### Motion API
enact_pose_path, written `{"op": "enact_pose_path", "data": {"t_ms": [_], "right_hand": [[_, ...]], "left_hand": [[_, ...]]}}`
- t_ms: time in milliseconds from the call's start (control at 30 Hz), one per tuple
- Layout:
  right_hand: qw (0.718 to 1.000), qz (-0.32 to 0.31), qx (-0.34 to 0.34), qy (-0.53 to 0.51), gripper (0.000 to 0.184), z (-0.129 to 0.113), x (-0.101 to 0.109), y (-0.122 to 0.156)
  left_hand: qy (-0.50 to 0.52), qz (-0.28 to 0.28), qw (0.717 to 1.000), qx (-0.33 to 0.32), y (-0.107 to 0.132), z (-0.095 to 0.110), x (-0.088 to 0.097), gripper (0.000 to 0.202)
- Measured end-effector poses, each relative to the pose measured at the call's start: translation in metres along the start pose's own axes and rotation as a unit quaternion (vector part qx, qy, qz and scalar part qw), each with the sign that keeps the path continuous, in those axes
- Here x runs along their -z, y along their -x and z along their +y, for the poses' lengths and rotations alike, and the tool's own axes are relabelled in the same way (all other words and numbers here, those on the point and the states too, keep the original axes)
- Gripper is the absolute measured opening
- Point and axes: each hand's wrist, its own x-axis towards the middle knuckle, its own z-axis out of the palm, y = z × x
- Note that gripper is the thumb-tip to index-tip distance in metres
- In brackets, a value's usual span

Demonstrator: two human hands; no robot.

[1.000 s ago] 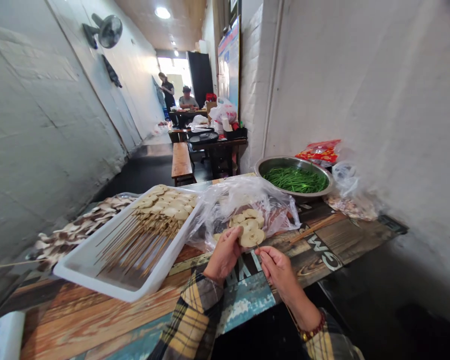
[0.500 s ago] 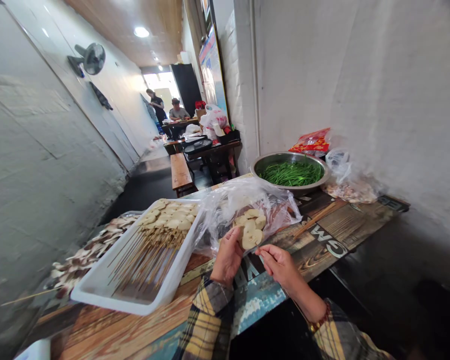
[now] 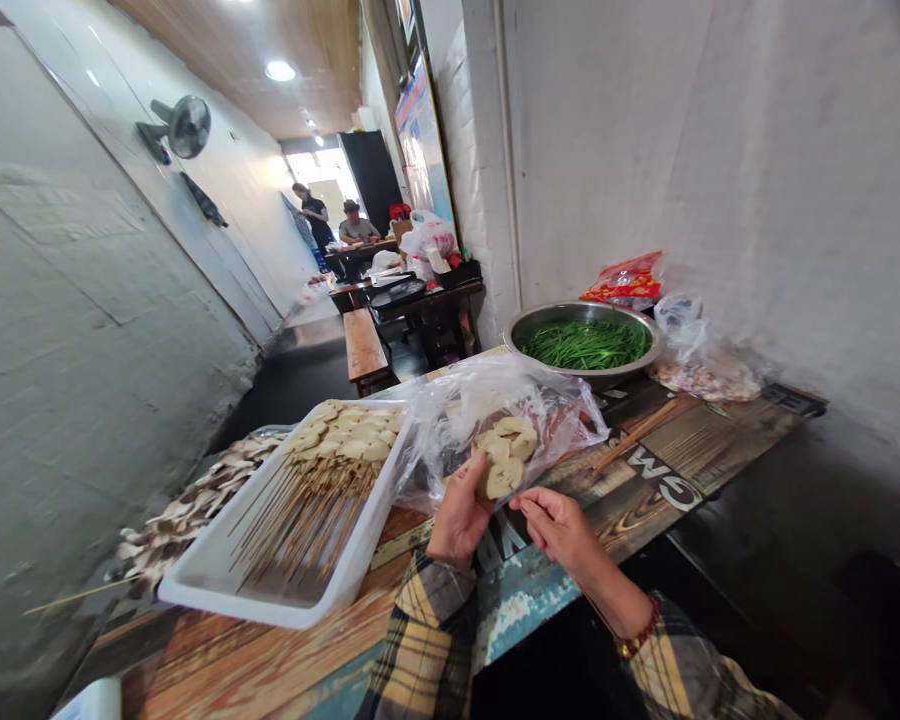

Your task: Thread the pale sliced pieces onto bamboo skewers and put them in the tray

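Note:
My left hand (image 3: 461, 515) is closed on a pale round food slice (image 3: 502, 478), thumb on top; I cannot tell its kind. Close to its right edge, the fingers of my right hand (image 3: 559, 525) are pinched around a thin bamboo skewer (image 3: 594, 606), whose shaft shows below the wrist. Its tip is hard to make out by the slice. More pale slices (image 3: 521, 438) lie just behind, on a clear plastic bag (image 3: 450, 405). To the left, a white tray (image 3: 229, 607) holds rows of skewered slices (image 3: 345, 435), sticks pointing toward me.
Brown-and-white sliced food (image 3: 184, 515) lies left of the tray. A steel bowl of green stalks (image 3: 589, 345), a bag (image 3: 709, 370) and loose skewers (image 3: 637, 435) are on the wooden table (image 3: 232, 665). Two people (image 3: 356, 225) are at the far end, beyond a bench (image 3: 365, 345).
The view has shifted slightly, so the tray and table sit a little further right. Both hands keep nearly the same pose, the right fingertips still beside the slice.

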Motion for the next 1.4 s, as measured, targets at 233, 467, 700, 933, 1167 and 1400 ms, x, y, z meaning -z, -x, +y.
{"op": "enact_pose_path", "data": {"t_ms": [233, 467, 700, 933, 1167, 1400], "right_hand": [[0.998, 0.004, 0.016, 0.054, 0.043, -0.003, -0.004, 0.003], [0.986, -0.001, 0.06, 0.157, 0.035, 0.006, -0.002, 0.013], [0.976, 0.052, 0.109, 0.183, 0.029, 0.008, -0.004, 0.013], [0.968, 0.064, 0.116, 0.212, 0.025, 0.006, -0.005, 0.011], [0.973, 0.062, 0.111, 0.194, 0.025, 0.008, -0.008, 0.006], [0.979, 0.068, 0.101, 0.165, 0.028, 0.008, -0.011, -0.002]], "left_hand": [[-0.023, 0.022, 0.998, -0.045, -0.004, -0.005, 0.003, 0.036], [-0.004, 0.055, 0.995, -0.079, -0.006, 0.0, 0.007, 0.033], [-0.032, 0.076, 0.993, -0.082, -0.006, -0.003, 0.006, 0.039], [-0.047, 0.091, 0.99, -0.092, -0.005, -0.007, 0.003, 0.037], [-0.062, 0.076, 0.991, -0.093, -0.002, -0.009, -0.002, 0.033], [-0.071, 0.083, 0.99, -0.085, -0.001, -0.011, -0.005, 0.032]]}}
